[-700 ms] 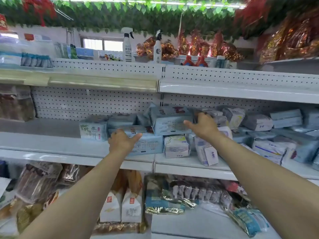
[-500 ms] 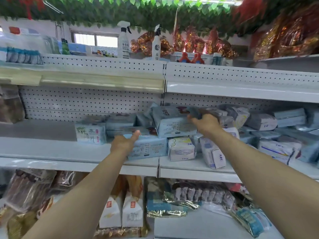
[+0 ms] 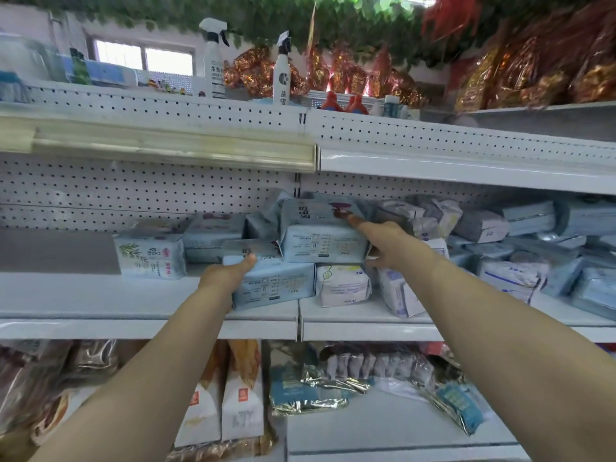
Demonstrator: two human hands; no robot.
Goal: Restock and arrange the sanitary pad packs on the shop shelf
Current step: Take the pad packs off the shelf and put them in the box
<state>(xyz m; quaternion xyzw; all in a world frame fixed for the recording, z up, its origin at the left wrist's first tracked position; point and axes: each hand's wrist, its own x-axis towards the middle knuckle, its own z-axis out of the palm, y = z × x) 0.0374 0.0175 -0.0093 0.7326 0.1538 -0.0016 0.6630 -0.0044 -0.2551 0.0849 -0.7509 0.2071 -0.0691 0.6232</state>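
- Centre frame: left hand (image 3: 226, 278) grips the lower blue pack (image 3: 276, 286), thumb on top.
- Right hand (image 3: 390, 245) holds the upper blue pack (image 3: 320, 241) by its right end.

The left hand (image 3: 221, 278), which hung just short of the lower blue pack (image 3: 276, 286) near the front edge of the shelf (image 3: 116, 300), now clasps its left end, thumb on top, while the right hand (image 3: 388, 243) has closed on the right end of the upper blue pack (image 3: 320, 240).
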